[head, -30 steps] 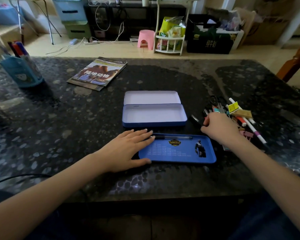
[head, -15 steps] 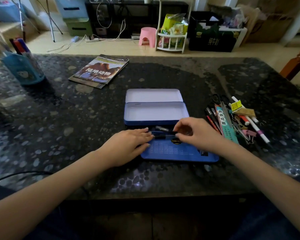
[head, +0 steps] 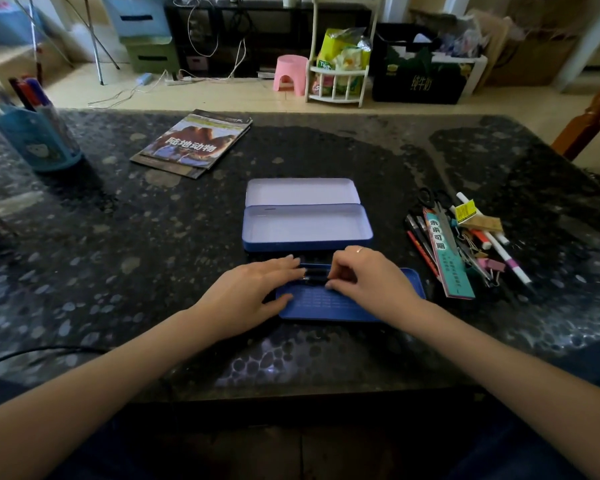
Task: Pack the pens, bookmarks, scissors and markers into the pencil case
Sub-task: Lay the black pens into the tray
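The blue tin pencil case (head: 305,244) lies open mid-table, its white inside bare and its lid (head: 298,191) folded back. In front of it sits a blue inner tray (head: 329,304) with two black pens (head: 315,273) along its far edge. My left hand (head: 253,292) rests flat on the tray's left end, fingertips at the pens. My right hand (head: 368,275) pinches one black pen from the right. At the right lies a pile: a teal bookmark (head: 445,254), scissors (head: 437,206), more pens (head: 418,237) and a white marker (head: 506,258).
Binder clips (head: 489,263) are mixed into the pile. A magazine (head: 194,143) lies at the back left, and a blue pen holder (head: 37,136) with markers stands at the far left. A wooden chair (head: 589,116) is at the table's right corner.
My right hand left the pile at the right and came to the tray with a black pen, setting it beside the pen lying there. My left hand stayed on the tray.
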{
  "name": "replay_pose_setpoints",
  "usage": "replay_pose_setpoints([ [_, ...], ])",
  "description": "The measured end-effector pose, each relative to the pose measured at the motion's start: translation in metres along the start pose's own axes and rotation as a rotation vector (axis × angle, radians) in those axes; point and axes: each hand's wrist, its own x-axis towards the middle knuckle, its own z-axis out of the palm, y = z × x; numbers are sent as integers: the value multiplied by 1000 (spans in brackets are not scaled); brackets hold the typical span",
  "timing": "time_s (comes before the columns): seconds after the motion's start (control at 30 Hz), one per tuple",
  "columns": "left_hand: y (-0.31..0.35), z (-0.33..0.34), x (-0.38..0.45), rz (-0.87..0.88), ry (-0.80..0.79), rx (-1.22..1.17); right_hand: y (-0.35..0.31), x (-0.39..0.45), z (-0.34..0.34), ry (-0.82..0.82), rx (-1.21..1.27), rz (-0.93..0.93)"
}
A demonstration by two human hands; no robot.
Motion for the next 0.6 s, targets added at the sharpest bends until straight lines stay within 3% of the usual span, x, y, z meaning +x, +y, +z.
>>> replay_pose_setpoints([
  [0.1,4,-1,0,137,-62,178,-5,0,5,54,11,38],
  [0.23,2,-2,0,134,-101,218,-6,4,-3,70,-22,80],
  [0.4,1,-2,1,147,-138,237,19,15,-47,271,-75,259],
  [0.5,0,-2,0,156,-128,262,57,18,-74,153,-393,494],
  [0.6,-1,-1,2,161,-138,250,84,18,-77,17,-453,682],
])
